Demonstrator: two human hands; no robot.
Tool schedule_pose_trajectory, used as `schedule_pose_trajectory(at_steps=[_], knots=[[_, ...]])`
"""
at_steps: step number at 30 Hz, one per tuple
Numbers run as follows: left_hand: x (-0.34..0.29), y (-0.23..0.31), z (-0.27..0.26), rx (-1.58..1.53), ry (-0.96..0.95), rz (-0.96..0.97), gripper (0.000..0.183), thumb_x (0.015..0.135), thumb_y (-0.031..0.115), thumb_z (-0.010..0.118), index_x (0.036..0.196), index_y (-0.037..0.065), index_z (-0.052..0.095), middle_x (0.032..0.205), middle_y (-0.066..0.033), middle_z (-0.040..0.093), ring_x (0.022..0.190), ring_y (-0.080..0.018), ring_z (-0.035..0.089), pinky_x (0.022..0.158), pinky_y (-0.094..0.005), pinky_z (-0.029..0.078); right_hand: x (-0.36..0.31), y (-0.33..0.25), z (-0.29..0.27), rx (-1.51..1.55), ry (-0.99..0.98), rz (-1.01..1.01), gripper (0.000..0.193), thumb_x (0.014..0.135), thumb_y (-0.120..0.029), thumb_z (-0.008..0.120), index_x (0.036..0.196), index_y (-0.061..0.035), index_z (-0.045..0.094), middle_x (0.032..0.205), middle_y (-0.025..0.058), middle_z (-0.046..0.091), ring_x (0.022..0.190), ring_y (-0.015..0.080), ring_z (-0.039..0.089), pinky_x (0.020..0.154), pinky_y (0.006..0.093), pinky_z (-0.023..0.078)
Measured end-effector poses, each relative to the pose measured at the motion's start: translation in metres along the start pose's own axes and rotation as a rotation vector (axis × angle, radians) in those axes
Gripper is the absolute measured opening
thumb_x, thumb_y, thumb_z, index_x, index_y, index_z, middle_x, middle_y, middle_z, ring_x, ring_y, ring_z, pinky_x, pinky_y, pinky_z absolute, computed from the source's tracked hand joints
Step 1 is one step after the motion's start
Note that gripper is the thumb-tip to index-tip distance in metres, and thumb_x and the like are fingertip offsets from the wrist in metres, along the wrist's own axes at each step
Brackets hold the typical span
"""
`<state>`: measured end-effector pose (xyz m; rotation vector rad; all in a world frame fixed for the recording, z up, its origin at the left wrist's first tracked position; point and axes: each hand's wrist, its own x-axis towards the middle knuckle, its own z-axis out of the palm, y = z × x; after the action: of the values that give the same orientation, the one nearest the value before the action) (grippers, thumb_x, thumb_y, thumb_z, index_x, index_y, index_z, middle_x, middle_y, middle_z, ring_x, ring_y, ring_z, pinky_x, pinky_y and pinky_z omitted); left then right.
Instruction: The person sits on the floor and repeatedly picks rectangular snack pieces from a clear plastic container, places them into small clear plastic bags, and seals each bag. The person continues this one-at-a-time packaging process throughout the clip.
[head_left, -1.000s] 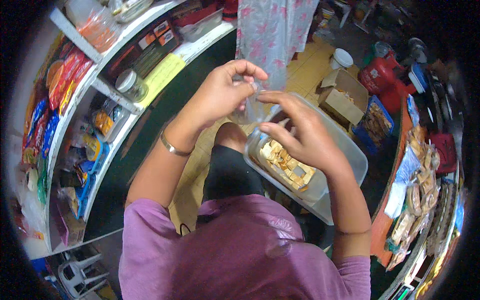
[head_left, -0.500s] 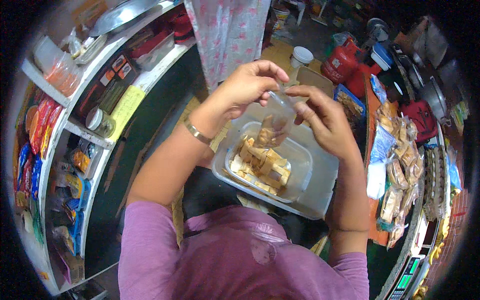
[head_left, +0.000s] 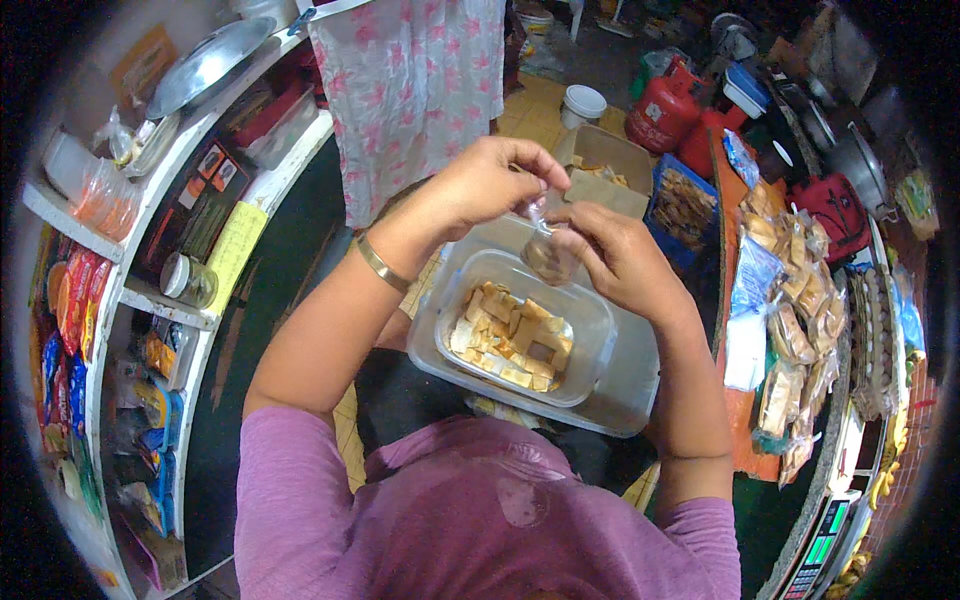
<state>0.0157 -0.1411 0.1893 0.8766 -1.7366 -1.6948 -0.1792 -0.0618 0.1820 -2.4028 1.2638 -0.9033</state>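
The tub (head_left: pixel 632 368) is cloudy, smooth plastic; the bag (head_left: pixel 548 262) over it, thin, glossy film. Left of the tub, the bangle (head_left: pixel 377 263) is shiny metal (a smooth band). Beyond the tub, the curtain (head_left: pixel 410 90) looks like cloth, perhaps plastic.

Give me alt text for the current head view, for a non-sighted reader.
A person's left hand and right hand pinch a small clear plastic bag with brownish contents above a tub of tan-and-white pieces, inside a larger translucent bin. Filled bags lie on an orange table at right; shelves line the left.
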Motion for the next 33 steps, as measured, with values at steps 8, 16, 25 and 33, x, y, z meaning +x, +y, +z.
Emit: schedule_pose_trajectory(at_steps=[8,16,25,33], knots=[[0.01,-0.019,0.013,0.911,0.333,0.43,0.013,0.072,0.0,0.06,0.075,0.005,0.072,0.084,-0.0161,0.058,0.079,-0.0325,0.058,0.074,-0.0384,0.049,-0.002,0.013,0.01,-0.124,0.04,0.071,0.024,0.083,-0.021,0.07,0.094,-0.0033,0.058,0.087,0.0151,0.064,0.073,0.0322,0.063,0.061,0.0381,0.048],[0.011,-0.025,0.009,0.805,-0.14,0.167,0.034,0.08,0.002,0.057,0.113,0.001,0.065,0.103,-0.015,0.065,0.078,-0.022,0.065,0.071,-0.0318,0.053,-0.005,0.016,0.024,-0.154,-0.049,0.049,0.018,0.08,-0.007,0.066,0.096,-0.007,0.058,0.09,0.0138,0.063,0.078,0.0368,0.062,0.065,0.043,0.049],[0.011,-0.008,-0.002,0.031,-0.087,-0.005,0.036,0.093,0.013,0.053,0.127,0.003,0.054,0.111,-0.0056,0.06,0.073,-0.0084,0.058,0.068,-0.0244,0.051,-0.002,0.009,0.009,0.141,-0.002,0.011,0.014,0.085,-0.009,0.062,0.099,-0.0076,0.062,0.087,0.0181,0.064,0.079,0.0357,0.064,0.066,0.041,0.049],[-0.022,-0.088,0.022,-0.157,-0.311,0.183,0.09,0.08,0.038,0.075,0.149,0.008,0.025,0.139,-0.0079,0.042,0.114,-0.0141,0.048,0.096,-0.0303,0.041,-0.009,-0.023,-0.036,0.263,-0.065,-0.012,0.009,0.091,-0.008,0.061,0.09,0.0011,0.063,0.073,0.0067,0.058,0.057,0.0135,0.057,0.054,0.0263,0.046]])
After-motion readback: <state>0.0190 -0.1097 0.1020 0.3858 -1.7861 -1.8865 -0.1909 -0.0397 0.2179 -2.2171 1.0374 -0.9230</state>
